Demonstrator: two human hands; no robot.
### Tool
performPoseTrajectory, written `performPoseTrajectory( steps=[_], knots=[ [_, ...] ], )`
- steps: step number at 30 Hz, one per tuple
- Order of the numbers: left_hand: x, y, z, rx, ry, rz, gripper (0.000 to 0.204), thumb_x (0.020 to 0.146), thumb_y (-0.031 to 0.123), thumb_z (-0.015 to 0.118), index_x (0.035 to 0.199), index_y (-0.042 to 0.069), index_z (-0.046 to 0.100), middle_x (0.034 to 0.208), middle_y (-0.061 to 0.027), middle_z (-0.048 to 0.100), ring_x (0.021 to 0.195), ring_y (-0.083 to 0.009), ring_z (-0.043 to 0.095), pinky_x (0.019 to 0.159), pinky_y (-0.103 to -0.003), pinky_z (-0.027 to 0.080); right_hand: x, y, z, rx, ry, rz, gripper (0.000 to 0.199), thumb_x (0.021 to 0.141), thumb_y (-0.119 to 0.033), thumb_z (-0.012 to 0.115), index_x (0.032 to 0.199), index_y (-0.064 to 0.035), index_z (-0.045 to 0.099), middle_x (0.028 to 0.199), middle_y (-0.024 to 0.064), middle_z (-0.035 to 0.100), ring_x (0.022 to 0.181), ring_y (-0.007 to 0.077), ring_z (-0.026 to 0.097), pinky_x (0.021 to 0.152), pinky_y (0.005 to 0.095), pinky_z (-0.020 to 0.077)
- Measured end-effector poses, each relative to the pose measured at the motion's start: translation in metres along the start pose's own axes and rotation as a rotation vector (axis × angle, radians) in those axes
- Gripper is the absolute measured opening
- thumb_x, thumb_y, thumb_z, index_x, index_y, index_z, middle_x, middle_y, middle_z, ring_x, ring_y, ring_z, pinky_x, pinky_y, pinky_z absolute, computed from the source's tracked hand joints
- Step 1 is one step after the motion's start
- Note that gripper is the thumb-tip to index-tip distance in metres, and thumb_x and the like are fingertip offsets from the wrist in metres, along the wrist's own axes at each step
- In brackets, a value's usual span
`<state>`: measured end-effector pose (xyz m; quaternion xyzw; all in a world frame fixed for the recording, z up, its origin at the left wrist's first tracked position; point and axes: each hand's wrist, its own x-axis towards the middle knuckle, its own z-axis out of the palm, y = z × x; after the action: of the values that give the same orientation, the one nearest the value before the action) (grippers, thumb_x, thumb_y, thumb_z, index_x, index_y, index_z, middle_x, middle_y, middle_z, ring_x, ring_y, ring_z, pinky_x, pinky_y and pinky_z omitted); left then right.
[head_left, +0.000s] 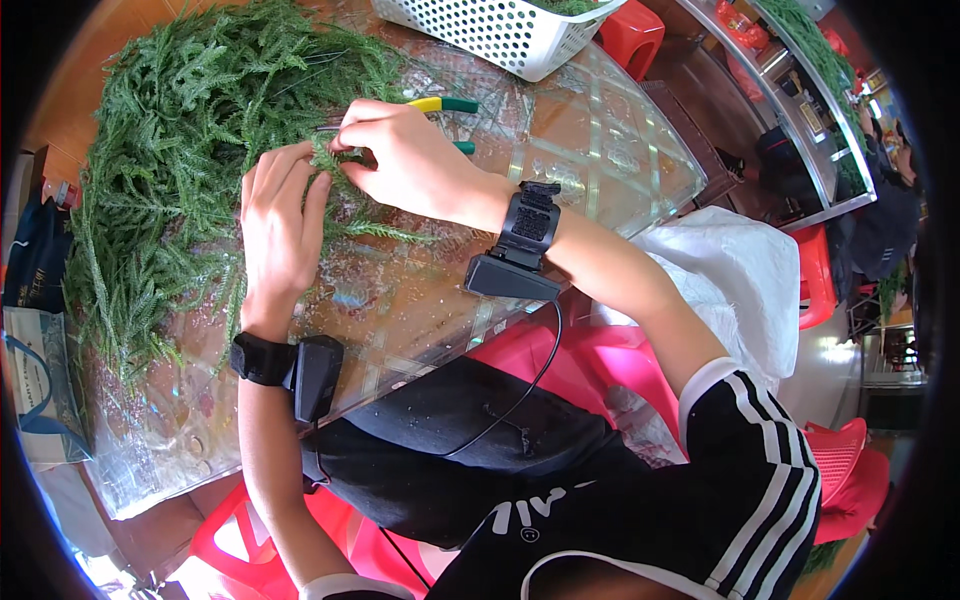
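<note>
A small green sprig sits between the fingertips of both hands, right of the left hand and left of the right hand, so neither is clearly nearer. The right thumb and forefinger pinch it; the left thumb and forefinger curl in close around it, though I cannot tell whether they grip. Its visible part seems to slope down and slightly right, but the fingers cover too much to settle its long axis. It looks fresh, short-needled and feathery, paler than the dense pile of greenery just beyond and left on the table
</note>
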<state>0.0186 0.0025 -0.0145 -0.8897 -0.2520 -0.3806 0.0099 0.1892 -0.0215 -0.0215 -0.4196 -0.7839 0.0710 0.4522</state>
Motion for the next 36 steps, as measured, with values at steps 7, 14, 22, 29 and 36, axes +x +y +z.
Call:
performPoseTrajectory(
  steps=[7,14,22,29,36],
  knots=[
    [0.0010,-0.0007,0.0022,-0.015,0.004,-0.047,0.012,0.081,0.006,0.052,0.083,-0.006,0.053,0.106,-0.0156,0.053,0.091,-0.0304,0.050,0.079,-0.038,0.038,-0.0004,-0.0009,0.0031,0.019,0.099,-0.005,0.016,0.069,0.000,0.063,0.084,0.0037,0.060,0.083,0.0106,0.055,0.068,0.0240,0.057,0.060,0.0300,0.0455],
    [0.0003,0.0009,0.0021,-0.026,0.025,-0.073,0.012,0.081,0.007,0.052,0.082,-0.005,0.054,0.107,-0.0130,0.053,0.091,-0.0296,0.050,0.080,-0.037,0.038,-0.0013,-0.0026,0.0037,0.013,0.106,0.009,0.017,0.069,0.003,0.062,0.086,0.0035,0.061,0.084,0.0106,0.055,0.067,0.0234,0.057,0.059,0.0297,0.0446],
    [0.0015,0.0033,-0.0014,0.028,0.001,-0.033,0.012,0.080,0.007,0.053,0.082,-0.004,0.055,0.109,-0.0111,0.053,0.093,-0.0282,0.050,0.081,-0.037,0.037,-0.0003,-0.0005,0.0046,0.002,0.025,0.020,0.009,0.070,0.004,0.059,0.078,0.0043,0.058,0.080,0.0121,0.052,0.067,0.0275,0.056,0.060,0.0335,0.0438],
    [0.0003,0.0018,0.0001,0.044,-0.018,-0.033,0.012,0.080,0.007,0.053,0.083,-0.005,0.055,0.109,-0.0125,0.053,0.095,-0.0290,0.050,0.082,-0.037,0.038,0.0002,-0.0014,0.0028,0.006,-0.034,0.033,0.004,0.071,0.003,0.056,0.072,0.0040,0.053,0.076,0.0123,0.049,0.066,0.0298,0.053,0.060,0.0366,0.0432],
    [-0.0012,0.0002,0.0020,0.040,-0.026,-0.047,0.012,0.081,0.006,0.053,0.084,-0.005,0.055,0.109,-0.0139,0.053,0.095,-0.0301,0.049,0.083,-0.038,0.038,0.0004,-0.0013,0.0002,-0.030,-0.092,0.025,0.004,0.074,0.001,0.055,0.073,0.0039,0.052,0.077,0.0129,0.050,0.066,0.0305,0.053,0.060,0.0376,0.0434]
  ],
)
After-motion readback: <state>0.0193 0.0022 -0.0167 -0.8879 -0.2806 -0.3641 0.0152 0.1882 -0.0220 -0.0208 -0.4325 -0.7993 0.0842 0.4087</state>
